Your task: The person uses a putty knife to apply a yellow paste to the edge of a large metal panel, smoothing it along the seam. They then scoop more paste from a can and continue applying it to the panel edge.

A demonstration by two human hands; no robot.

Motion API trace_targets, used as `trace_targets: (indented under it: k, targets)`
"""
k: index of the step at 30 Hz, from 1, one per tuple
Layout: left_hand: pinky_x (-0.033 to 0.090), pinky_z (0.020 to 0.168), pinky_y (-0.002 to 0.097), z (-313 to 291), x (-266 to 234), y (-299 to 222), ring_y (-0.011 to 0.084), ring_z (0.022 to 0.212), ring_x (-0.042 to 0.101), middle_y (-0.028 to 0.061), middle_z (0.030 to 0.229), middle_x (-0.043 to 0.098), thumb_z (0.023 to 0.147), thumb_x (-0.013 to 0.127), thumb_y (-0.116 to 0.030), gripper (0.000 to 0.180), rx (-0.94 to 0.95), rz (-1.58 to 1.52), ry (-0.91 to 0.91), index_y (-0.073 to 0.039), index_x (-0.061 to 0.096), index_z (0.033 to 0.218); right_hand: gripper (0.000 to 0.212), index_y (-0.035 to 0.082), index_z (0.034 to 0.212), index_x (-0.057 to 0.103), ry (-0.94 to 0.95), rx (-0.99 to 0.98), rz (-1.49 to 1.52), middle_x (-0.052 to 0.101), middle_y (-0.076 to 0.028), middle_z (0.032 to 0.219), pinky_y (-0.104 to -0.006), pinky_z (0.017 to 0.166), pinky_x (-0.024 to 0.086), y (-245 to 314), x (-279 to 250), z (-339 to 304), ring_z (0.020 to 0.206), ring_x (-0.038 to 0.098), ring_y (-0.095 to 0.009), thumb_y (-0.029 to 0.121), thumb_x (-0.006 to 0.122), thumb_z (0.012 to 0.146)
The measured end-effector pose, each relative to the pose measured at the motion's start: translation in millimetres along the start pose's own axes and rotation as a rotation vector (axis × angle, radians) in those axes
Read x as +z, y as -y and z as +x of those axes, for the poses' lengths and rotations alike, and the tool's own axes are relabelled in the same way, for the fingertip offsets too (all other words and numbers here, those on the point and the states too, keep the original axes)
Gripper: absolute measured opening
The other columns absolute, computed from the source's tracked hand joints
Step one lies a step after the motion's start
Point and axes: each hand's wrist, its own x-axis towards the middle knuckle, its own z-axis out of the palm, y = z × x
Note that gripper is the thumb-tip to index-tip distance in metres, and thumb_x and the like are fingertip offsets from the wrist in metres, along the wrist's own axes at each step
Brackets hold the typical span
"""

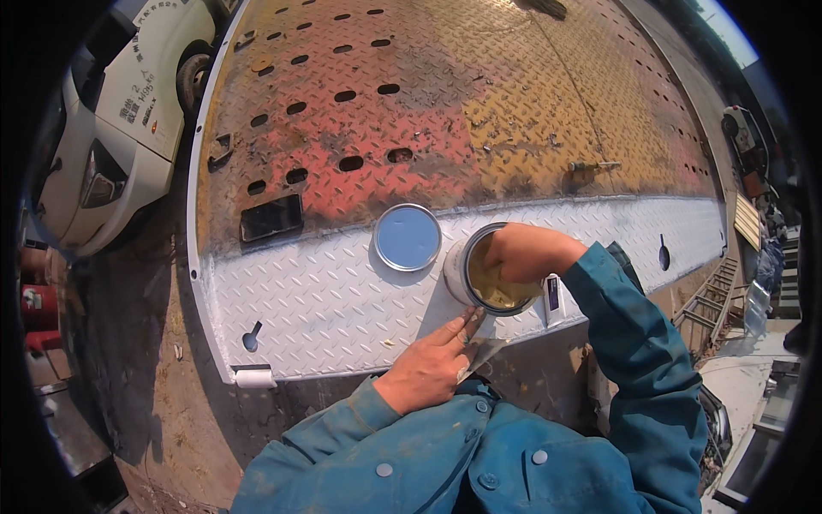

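An open round metal can of yellowish-tan paste stands on the silver-white strip of the tread plate, near its front edge. My right hand reaches into the can from the right, fingers curled; whatever they grip is hidden inside. Just below the can, my left hand has its fingertips close to the can's base. It holds a thin, flat scraper with smears of paste on it. Left of the can lies its round, shiny lid.
A dark phone-like slab lies left of the lid. Close right of the can is a small white container with a purple label. Beyond stretches worn red and yellow slotted plate. A white vehicle stands left; a ladder lies right.
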Motion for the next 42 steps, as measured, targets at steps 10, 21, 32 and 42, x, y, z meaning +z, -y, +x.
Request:
trace_targets:
  k: [10,21,32,42]
  targets:
    - [0.043,0.132,0.0432,0.1,-0.6,8.1,0.0439,0.165,0.043,0.0415,0.165,0.051,0.085,0.072,-0.014,0.032,0.067,-0.016,-0.027,0.012,0.076,0.104,0.044,0.001,0.125,0.085,-0.193,0.234,0.362,0.082,-0.028,0.113,-0.0446,0.099,0.062,26.7,3.7,-27.7,0.103,0.079,-0.042,0.012,0.075,0.083]
    - [0.048,0.127,0.0435,0.4,-7.1,3.8,0.0432,0.163,0.046,0.0384,0.167,0.051,0.085,0.073,-0.01,0.025,0.035,-0.072,-0.048,0.008,0.075,0.102,0.043,-0.006,0.131,0.081,-0.593,0.26,0.821,0.086,-0.021,0.11,-0.0362,0.093,0.062,44.4,34.8,-59.2,0.098,0.078,-0.02,0.006,0.072,0.09]
    - [0.058,0.115,0.0463,-43.0,-36.3,0.5,0.0374,0.138,0.07,0.0298,0.152,0.067,0.116,0.065,-0.019,0.05,-0.56,-1.627,-0.445,0.014,0.06,0.152,0.044,-0.007,0.153,0.064,-1.312,-0.07,1.175,0.075,-0.015,0.14,-0.0332,0.107,0.057,74.3,95.1,-108.1,0.123,0.071,-0.017,0.0,0.07,0.111]
    - [0.052,0.12,0.0517,12.4,-48.2,-49.1,0.0371,0.14,0.067,0.0231,0.157,0.064,0.119,0.053,-0.033,0.063,-0.335,-2.135,-0.607,0.005,0.041,0.169,0.036,-0.003,0.137,0.075,-1.558,-0.354,0.51,0.077,-0.023,0.135,-0.0434,0.105,0.059,142.1,83.6,-81.3,0.121,0.073,-0.035,-0.013,0.068,0.103]
